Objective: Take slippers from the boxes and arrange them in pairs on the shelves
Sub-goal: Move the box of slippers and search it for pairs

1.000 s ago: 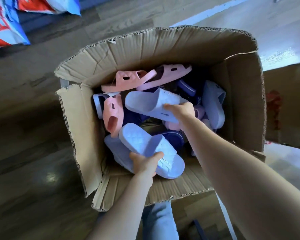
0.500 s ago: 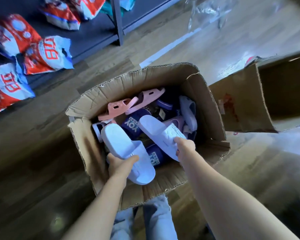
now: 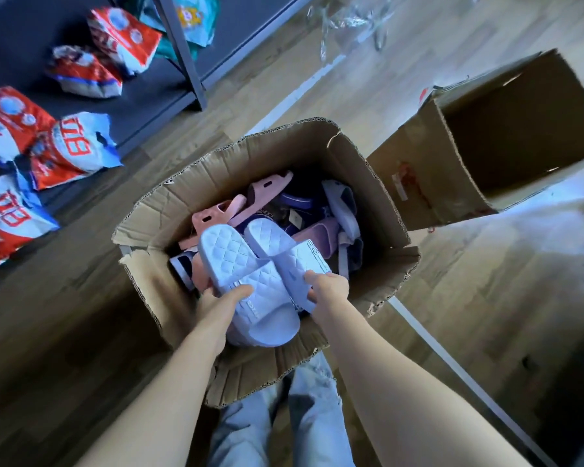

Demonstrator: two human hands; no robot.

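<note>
1. The cardboard box (image 3: 277,153) sits mid-frame. Its torn flaps stand up on the far and right sides, and the near flap lies low beneath my wrists.
2. My left hand (image 3: 221,299) grips one lilac slipper (image 3: 236,261), thumb curled over its strap, above the box's near edge.
3. My right hand (image 3: 329,288) pinches the end of the other lilac slipper (image 3: 295,261). The two slippers touch side by side.
4. Under them, pink slippers (image 3: 213,214) and darker purple ones lie piled inside the box.
5. A second box (image 3: 435,170) lies on its side at right of frame, just beside the first box's right wall.
6. The shelf (image 3: 24,25) fills the upper left and carries red and white packets (image 3: 68,146). Its post (image 3: 182,55) stands on the wood floor (image 3: 64,315) that runs between the shelf and the box.
7. Crumpled clear plastic (image 3: 348,25) lies at the top of frame.
</note>
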